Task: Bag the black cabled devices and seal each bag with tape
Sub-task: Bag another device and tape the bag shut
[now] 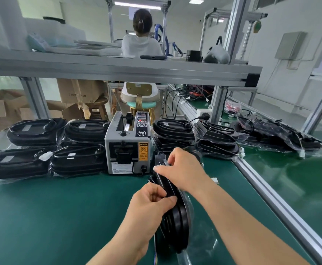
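A black ribbed device (178,222) in a clear plastic bag (204,232) stands on edge on the green mat, in front of the grey tape dispenser (127,144). My left hand (148,205) grips its near upper edge with curled fingers. Farther up, at the end near the dispenser, my right hand (183,169) pinches the bag over the device's top. Thin coloured wires hang from the device under my left wrist.
Bagged black devices are stacked left of the dispenser (39,150) and right of it (194,136), with more on the green conveyor (282,136). An aluminium rail (271,190) runs along the mat's right side. A person (141,41) sits beyond the shelf, back turned.
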{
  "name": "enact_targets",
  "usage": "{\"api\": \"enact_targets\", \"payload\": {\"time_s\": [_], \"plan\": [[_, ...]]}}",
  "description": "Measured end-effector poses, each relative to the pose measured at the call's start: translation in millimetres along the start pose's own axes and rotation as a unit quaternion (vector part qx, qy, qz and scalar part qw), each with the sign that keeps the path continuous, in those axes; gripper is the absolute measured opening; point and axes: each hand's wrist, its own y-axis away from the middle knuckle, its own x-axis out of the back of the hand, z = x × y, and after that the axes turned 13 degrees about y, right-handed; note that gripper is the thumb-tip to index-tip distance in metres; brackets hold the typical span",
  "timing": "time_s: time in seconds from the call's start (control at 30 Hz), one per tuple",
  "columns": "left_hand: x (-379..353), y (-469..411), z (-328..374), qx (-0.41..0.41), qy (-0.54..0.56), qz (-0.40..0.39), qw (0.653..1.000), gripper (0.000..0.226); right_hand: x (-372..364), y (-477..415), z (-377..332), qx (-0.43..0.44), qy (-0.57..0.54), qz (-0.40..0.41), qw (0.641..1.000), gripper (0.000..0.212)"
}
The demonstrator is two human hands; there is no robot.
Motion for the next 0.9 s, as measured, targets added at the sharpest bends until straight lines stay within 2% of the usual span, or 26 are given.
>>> {"api": "enact_targets", "payload": {"time_s": [0.1,0.27,0.43,0.5,0.57,0.67,0.9], "plan": [[7.3,-2.3,-0.3,0.006,-0.005,-0.011,1.0,0.018,-8.5,-12.9,5.1,-0.01,0.001,0.013,1.0,0.029],[13.7,-5.6,-2.7,-0.008,-0.017,-0.023,1.0,0.018,-9.4,-10.8,8.8,-0.054,-0.117,0.015,0.992,0.027],[21.8,-7.8,5.3,-0.008,-0.051,-0.053,0.997,0.025,-22.1,-1.5,-1.7,-0.026,-0.027,0.067,0.997,0.03],[33.0,-20.2,13.2,-0.006,-0.038,-0.012,0.999,0.032,-21.3,-1.4,0.1,-0.024,-0.007,0.073,0.997,0.03],[47.5,-45.3,20.8,-0.004,0.027,0.08,0.996,0.027,-19.9,-1.4,2.6,-0.029,0.0,0.067,0.997,0.029],[64.2,-88.5,31.6,0.006,0.114,0.194,0.974,0.018,-16.3,-1.6,5.2,-0.038,0.003,0.053,0.998,0.031],[62.7,-131.6,42.2,0.058,0.219,0.263,0.938,0.015,-19.1,1.6,7.9,-0.055,-0.036,0.07,0.995,0.031]]}}
